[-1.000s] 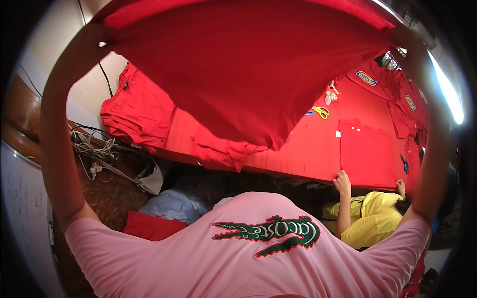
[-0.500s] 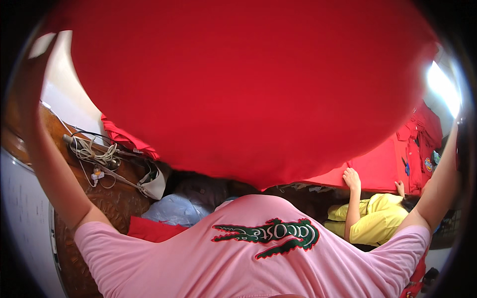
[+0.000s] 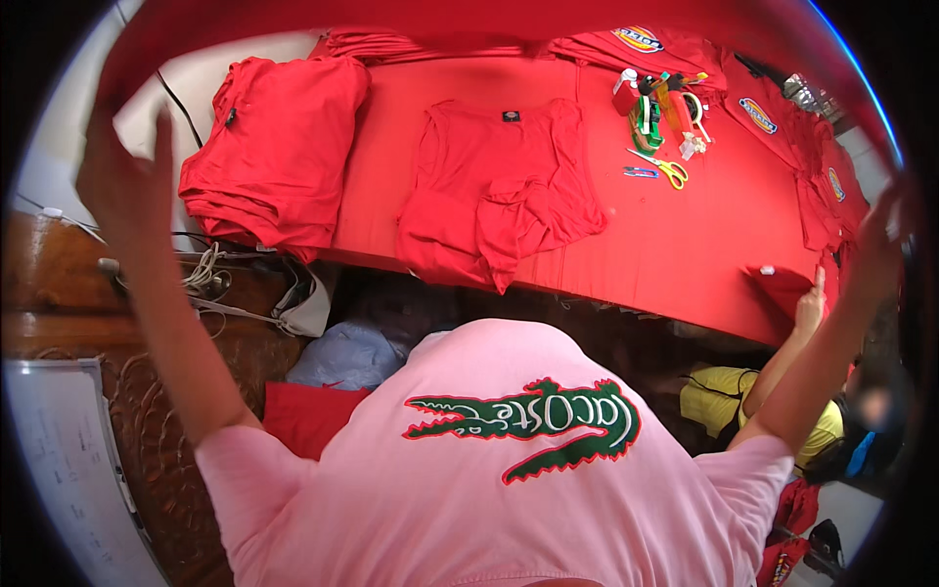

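Both my arms are raised wide apart, with a length of red cloth (image 3: pixel 440 22) stretched between them along the top of the view. My left hand (image 3: pixel 132 166), shadowed and somewhat blurred, grips its left end. At the right rim my right hand (image 3: pixel 880 230) holds the other end, its fingers partly lost in the dark edge. Below the cloth, a red sleeveless shirt (image 3: pixel 460 157) with a dark neck label lies on the red-covered table (image 3: pixel 665 245), its lower part bunched and hanging over the near edge.
A stack of folded red garments (image 3: pixel 279 147) lies left on the table. Yellow-handled scissors (image 3: pixel 673 174), a green tape dispenser (image 3: pixel 646 122) and small tools sit to the right. More red shirts (image 3: pixel 758 117) line the far right. A co-worker's hand (image 3: pixel 810 311) reaches the right edge.
The red cloth has swung up and away from in front of me, uncovering the table and the shirt on it. The co-worker's arm has shifted to the right.
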Motion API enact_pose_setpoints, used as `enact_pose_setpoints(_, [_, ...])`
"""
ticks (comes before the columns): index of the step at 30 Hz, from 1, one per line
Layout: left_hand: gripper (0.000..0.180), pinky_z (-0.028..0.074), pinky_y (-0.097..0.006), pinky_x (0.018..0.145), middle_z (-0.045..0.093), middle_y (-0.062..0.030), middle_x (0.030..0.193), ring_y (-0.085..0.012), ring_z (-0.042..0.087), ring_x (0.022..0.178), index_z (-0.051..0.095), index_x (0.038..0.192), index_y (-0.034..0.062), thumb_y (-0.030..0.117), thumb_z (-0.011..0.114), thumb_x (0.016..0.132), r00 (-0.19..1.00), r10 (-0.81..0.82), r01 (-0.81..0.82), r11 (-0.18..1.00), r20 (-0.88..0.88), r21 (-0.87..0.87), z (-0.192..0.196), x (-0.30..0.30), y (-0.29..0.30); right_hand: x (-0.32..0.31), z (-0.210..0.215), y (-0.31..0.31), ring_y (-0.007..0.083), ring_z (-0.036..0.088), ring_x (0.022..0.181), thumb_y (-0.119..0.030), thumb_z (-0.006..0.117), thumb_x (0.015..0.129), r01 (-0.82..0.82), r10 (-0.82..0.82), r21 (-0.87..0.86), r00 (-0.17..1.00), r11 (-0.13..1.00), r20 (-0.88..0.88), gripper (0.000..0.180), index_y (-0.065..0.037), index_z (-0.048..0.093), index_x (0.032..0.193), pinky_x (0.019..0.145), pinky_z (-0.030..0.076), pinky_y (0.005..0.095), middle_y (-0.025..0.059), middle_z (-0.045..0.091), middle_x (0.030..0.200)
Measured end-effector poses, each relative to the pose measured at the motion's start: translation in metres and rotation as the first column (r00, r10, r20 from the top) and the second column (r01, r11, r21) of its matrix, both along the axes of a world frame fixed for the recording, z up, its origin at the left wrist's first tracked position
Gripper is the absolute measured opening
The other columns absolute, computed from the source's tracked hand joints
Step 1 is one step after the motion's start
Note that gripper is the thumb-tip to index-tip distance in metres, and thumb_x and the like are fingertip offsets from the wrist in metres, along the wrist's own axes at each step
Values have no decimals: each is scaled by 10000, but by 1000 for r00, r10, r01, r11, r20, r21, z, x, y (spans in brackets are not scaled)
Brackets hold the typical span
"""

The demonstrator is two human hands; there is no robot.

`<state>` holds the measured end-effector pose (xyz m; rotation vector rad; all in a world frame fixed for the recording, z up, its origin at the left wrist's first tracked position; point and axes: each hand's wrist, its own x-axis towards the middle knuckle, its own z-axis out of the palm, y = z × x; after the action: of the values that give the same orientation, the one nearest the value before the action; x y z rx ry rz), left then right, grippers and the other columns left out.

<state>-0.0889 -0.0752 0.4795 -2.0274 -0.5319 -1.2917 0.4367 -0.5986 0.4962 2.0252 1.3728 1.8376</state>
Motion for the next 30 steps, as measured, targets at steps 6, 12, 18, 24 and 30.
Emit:
enact_pose_setpoints(6, [253, 309, -592, 1204, 600, -170, 915, -347, 624, 1027, 626, 910, 14, 240, 735, 876, 855, 55, -336, 817, -516, -468, -241, -23, -49, -116, -222, 56, 251, 648, 1260, -97, 735, 868, -63, 30, -60, 894, 996, -446, 166, -140, 755, 1028, 1221, 262, 517, 18, 750, 1148])
enact_pose_setpoints(12, [344, 235, -648, 1245, 624, -201, 1078, -366, 622, 1133, 609, 1134, 5, 118, 702, 823, 859, -298, -208, 540, -416, -816, -421, -60, -107, -190, -376, 29, 293, 565, 1349, -92, 722, 837, 55, -280, -313, 612, 948, -739, 265, -106, 745, 1100, 1215, 241, 536, 50, 716, 1221])
enact_pose_setpoints(18, [488, 381, -532, 1184, 627, -250, 1290, -420, 567, 1275, 577, 1315, -48, 88, 665, 855, 839, -415, -282, 219, -351, -934, -482, -106, -133, -216, -416, 16, 256, 668, 1035, -50, 679, 831, -130, -230, -278, 295, 952, -927, 180, -110, 762, 979, 1096, 384, 503, 36, 751, 980])
enact_pose_setpoints(24, [353, 461, -482, 1089, 690, -217, 1195, -403, 628, 1193, 659, 1225, -12, 85, 662, 886, 835, -477, -229, 152, -274, -961, -485, -109, -115, -197, -428, 20, 174, 626, 691, -59, 651, 915, -6, -145, -145, -14, 989, -989, 113, -65, 763, 903, 703, 491, 325, 55, 690, 725])
enact_pose_setpoints(30, [238, 514, -394, 925, 715, -156, 973, -302, 691, 1035, 723, 1105, 22, 194, 710, 940, 948, -217, -298, -350, -233, -888, -450, -74, -76, -181, -437, 36, 17, 515, 568, -174, 675, 1037, 409, 208, -1, -466, 912, -860, 175, -13, 743, 1033, 505, 367, 208, -24, 613, 682])
